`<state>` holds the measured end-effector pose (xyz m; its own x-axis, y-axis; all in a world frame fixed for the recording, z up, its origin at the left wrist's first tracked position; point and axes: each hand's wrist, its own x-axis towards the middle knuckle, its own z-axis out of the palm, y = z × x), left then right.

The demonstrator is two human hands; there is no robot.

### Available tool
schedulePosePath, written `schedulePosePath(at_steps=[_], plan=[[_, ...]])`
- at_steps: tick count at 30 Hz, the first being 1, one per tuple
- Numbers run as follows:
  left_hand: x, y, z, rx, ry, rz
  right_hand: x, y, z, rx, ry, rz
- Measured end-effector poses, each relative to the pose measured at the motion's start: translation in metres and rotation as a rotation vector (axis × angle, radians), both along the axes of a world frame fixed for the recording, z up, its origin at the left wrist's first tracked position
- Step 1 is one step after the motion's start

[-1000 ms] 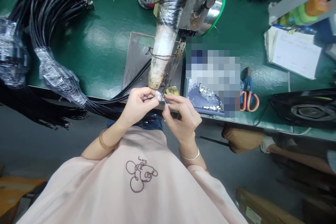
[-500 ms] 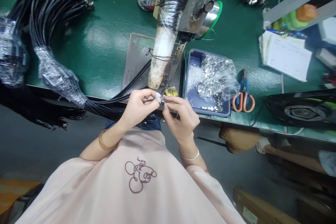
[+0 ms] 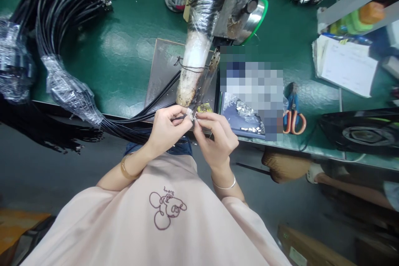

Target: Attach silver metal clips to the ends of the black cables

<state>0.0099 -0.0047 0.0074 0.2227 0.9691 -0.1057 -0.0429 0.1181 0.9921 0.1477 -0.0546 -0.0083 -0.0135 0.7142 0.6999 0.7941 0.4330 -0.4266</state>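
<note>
Close to the table's front edge, my left hand (image 3: pixel 170 129) pinches the end of a black cable between thumb and fingers. A small whitish piece sits at that end, by my left fingertips. My right hand (image 3: pixel 217 138) meets it from the other side, its thumb and fingers closed on a tiny metal part (image 3: pixel 194 116) against the cable end; its exact shape is too small to make out. Just above the fingertips are the soldering stand's narrow metal bar (image 3: pixel 208 79) and a yellow block (image 3: pixel 204 108). More black cables (image 3: pixel 124 126) run in from the left beneath my left hand.
A plastic-wrapped duct (image 3: pixel 199 29) hangs over a dark board (image 3: pixel 162 64). At right are a blue tray (image 3: pixel 241 126) of small metal parts, partly pixelated, cutters (image 3: pixel 293 108), papers (image 3: pixel 346 64) and a fan (image 3: pixel 361 135). Cable bundles (image 3: pixel 67 79) lie left; a person's foot (image 3: pixel 312 173) shows lower right.
The view has shifted slightly. My right fingertips have closed in a little on the cable end, while my left hand keeps its pinch. Part of the tray is now pixelated.
</note>
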Motion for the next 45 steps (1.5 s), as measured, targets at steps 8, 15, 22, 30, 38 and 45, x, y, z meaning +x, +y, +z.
schedulePosePath(at_steps=[8, 15, 22, 30, 38, 45], plan=[[-0.002, 0.001, 0.003, 0.008, 0.027, -0.016, -0.002, -0.003, 0.006, -0.017, -0.015, -0.009], [-0.002, 0.003, 0.001, -0.091, -0.026, -0.027, 0.000, -0.003, 0.006, -0.035, -0.052, 0.029], [-0.006, 0.000, -0.002, -0.050, -0.020, -0.108, 0.002, -0.003, 0.004, -0.044, 0.017, 0.047], [-0.018, -0.010, -0.013, 0.207, 0.162, -0.177, 0.003, -0.008, 0.004, -0.283, 0.277, 0.073], [-0.022, -0.012, -0.018, 0.313, 0.124, -0.111, 0.002, -0.007, 0.002, -0.324, 0.427, 0.114], [-0.025, -0.013, -0.014, 0.315, 0.095, -0.157, 0.001, -0.008, 0.002, -0.299, 0.417, 0.117]])
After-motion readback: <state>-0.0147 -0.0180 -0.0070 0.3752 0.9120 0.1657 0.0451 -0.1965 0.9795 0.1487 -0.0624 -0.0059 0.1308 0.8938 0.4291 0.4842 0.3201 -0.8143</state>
